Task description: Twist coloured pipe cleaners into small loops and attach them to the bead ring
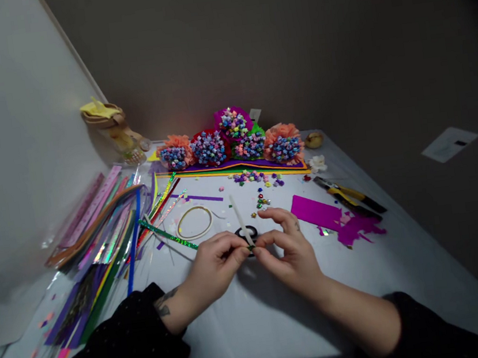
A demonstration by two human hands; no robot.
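Note:
A narrow paper strip (pixel 240 216) stands up from between my fingertips, its long pale tail pointing away from me. A small dark green part of it shows at the pinch. My left hand (pixel 217 263) grips it with thumb and forefinger, the other fingers curled. My right hand (pixel 292 254) pinches the same spot from the other side, its other fingers raised and bent. Just behind the fingertips lies a black ring-shaped roll (pixel 239 232), partly hidden. Left of it is a cream-coloured hoop (pixel 179 227), near the end of a glittery green strip (pixel 170 238).
Many coloured strips (pixel 99 242) are piled at left. Tiny folded stars (pixel 253 177) lie mid-table. Behind them stand several star bouquets (pixel 208 148) in crinkled paper. Yellow-handled pliers (pixel 345 195) and magenta paper (pixel 315 211) lie at right. A woven vase-like object (pixel 123 138) stands back left.

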